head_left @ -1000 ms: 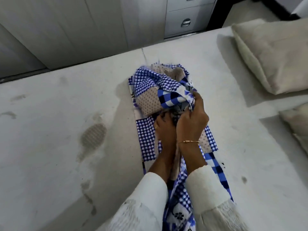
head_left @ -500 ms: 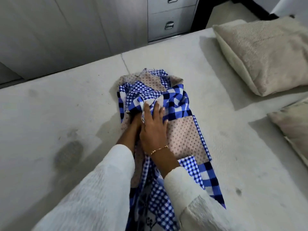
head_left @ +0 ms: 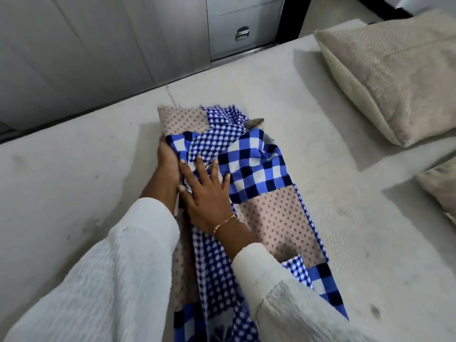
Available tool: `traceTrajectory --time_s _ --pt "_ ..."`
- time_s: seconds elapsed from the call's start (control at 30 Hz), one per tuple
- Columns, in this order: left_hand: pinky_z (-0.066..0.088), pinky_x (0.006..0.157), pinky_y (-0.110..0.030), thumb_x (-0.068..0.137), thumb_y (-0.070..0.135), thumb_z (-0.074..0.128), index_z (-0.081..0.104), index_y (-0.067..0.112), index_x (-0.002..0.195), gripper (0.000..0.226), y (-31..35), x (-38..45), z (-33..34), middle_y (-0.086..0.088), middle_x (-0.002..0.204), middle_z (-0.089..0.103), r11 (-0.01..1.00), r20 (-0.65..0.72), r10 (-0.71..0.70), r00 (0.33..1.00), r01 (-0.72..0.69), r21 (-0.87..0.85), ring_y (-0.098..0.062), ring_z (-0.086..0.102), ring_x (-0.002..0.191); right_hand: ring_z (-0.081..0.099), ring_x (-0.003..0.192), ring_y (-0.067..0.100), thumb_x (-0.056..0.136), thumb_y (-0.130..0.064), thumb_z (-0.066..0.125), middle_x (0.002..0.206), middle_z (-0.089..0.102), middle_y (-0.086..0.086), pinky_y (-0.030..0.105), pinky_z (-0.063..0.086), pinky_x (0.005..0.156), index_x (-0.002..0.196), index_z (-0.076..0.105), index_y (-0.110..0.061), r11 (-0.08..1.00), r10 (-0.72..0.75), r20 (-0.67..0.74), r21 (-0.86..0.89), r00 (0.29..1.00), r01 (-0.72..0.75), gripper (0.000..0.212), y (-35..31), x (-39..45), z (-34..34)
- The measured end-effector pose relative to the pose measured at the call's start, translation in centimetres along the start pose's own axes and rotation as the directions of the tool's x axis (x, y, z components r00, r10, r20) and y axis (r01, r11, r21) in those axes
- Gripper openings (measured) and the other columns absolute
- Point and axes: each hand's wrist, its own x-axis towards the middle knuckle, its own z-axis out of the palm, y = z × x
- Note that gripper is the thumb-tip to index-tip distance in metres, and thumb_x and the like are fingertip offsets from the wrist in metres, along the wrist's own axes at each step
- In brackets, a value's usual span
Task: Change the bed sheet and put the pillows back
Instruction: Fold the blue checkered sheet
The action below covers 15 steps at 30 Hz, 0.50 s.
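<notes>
A folded bed sheet [head_left: 269, 211], patchwork of blue-and-white checks and beige dotted cloth, lies in a long bundle on the bare off-white mattress [head_left: 86, 183]. My right hand [head_left: 207, 193] lies flat on top of the bundle with fingers spread, pressing it. My left hand [head_left: 167, 161] is at the bundle's left side, its fingers tucked under a checked fold and hidden by it. Two beige pillows lie at the right: a large one [head_left: 399, 77] at the far corner and another pillow [head_left: 441, 186] cut off by the frame's right edge.
Grey cabinet doors [head_left: 98, 45] and a drawer unit with a metal handle [head_left: 243, 33] stand just beyond the mattress's far edge. The mattress carries faint stains. Bare mattress stretches to the left of the bundle and between the bundle and the pillows.
The bunched sheet has been laid out flatter and longer. My right hand went from gripping the cloth to pressing flat on it, and my left hand slid to the bundle's left edge.
</notes>
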Motion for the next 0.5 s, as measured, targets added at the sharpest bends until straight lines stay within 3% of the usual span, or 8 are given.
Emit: traceTrajectory --time_s 0.1,0.2,0.23,0.3,0.37,0.4,0.47,0.5 --pt "0.053 0.085 -0.036 0.086 0.072 0.015 0.058 0.012 0.123 0.082 0.8 -1.6 -0.7 -0.013 0.115 0.065 0.999 0.071 -0.050 0.996 0.050 0.005 -0.027 0.064 0.103 0.001 0.144 0.028 0.100 -0.040 0.026 0.155 0.018 0.007 0.057 0.003 0.113 0.148 0.019 -0.022 0.993 -0.078 0.079 0.099 0.994 0.070 0.051 0.3 1.3 -0.4" --pt "0.057 0.072 -0.026 0.089 0.035 0.059 0.059 0.012 0.123 0.041 1.0 -2.3 -1.0 -0.008 0.118 0.065 0.925 0.059 0.068 0.996 -0.085 0.371 -0.017 0.066 0.096 0.053 0.115 0.038 0.094 -0.022 0.034 0.123 0.059 0.020 0.050 0.043 0.092 0.123 0.058 -0.005 0.978 -0.082 -0.264 0.164 0.961 0.129 0.042 0.6 3.0 -1.4" --pt "0.055 0.079 -0.026 0.080 0.020 0.071 0.049 0.011 0.131 0.056 0.8 -2.0 -1.2 -0.007 0.126 0.059 0.820 0.023 0.165 0.986 -0.150 0.552 -0.017 0.061 0.103 0.060 0.103 0.038 0.086 -0.019 0.035 0.110 0.066 0.018 0.048 0.049 0.081 0.110 0.067 -0.005 0.993 0.006 -0.448 0.109 0.894 0.047 0.042 1.0 3.7 -1.7" --pt "0.047 0.089 -0.025 0.075 0.006 0.075 0.035 0.009 0.135 0.072 0.4 -2.0 -0.9 -0.008 0.132 0.051 0.623 -0.026 0.367 0.930 -0.225 0.749 -0.017 0.054 0.111 0.059 0.105 0.038 0.075 -0.011 0.037 0.112 0.066 0.012 0.049 0.049 0.075 0.103 0.070 -0.011 0.984 0.132 -0.615 -0.014 0.777 -0.178 0.043 2.4 4.4 -3.1" --pt "0.042 0.084 -0.024 0.080 -0.003 0.062 0.034 0.009 0.131 0.060 0.0 -2.3 -0.4 -0.012 0.129 0.049 0.522 -0.095 0.571 0.816 -0.271 0.809 -0.021 0.053 0.111 0.041 0.124 0.037 0.081 -0.002 0.041 0.141 0.045 0.009 0.049 0.039 0.089 0.128 0.056 -0.020 0.945 0.231 -0.462 -0.105 0.856 -0.311 0.053 3.3 4.7 -4.1" --pt "0.041 0.086 -0.026 0.080 -0.004 0.058 0.037 0.009 0.130 0.055 -0.2 -2.4 -0.1 -0.014 0.130 0.046 0.401 -0.072 0.684 0.726 -0.291 0.869 -0.025 0.050 0.114 0.031 0.130 0.036 0.084 0.001 0.043 0.150 0.031 0.005 0.046 0.034 0.093 0.137 0.044 -0.025 0.931 0.260 -0.382 -0.145 0.887 -0.335 0.059 4.2 4.8 -4.1" --pt "0.040 0.093 -0.035 0.083 0.007 0.057 0.051 0.009 0.124 0.041 -0.8 -2.5 0.8 -0.015 0.132 0.045 -0.036 0.210 0.808 0.550 -0.310 0.950 -0.031 0.045 0.119 0.032 0.126 0.041 0.082 0.006 0.048 0.151 0.028 0.007 0.044 0.037 0.087 0.140 0.040 -0.025 0.938 0.216 -0.343 -0.187 0.914 -0.292 0.066 5.2 4.7 -3.9" --pt "0.041 0.093 -0.040 0.087 0.019 0.054 0.056 0.008 0.120 0.035 -1.1 -2.1 1.1 -0.015 0.128 0.051 -0.202 0.372 0.764 0.527 -0.352 0.914 -0.033 0.047 0.116 0.043 0.115 0.047 0.075 0.009 0.051 0.144 0.041 0.013 0.045 0.042 0.078 0.133 0.050 -0.020 0.947 0.145 -0.402 -0.208 0.904 -0.245 0.066 5.4 5.0 -4.0"
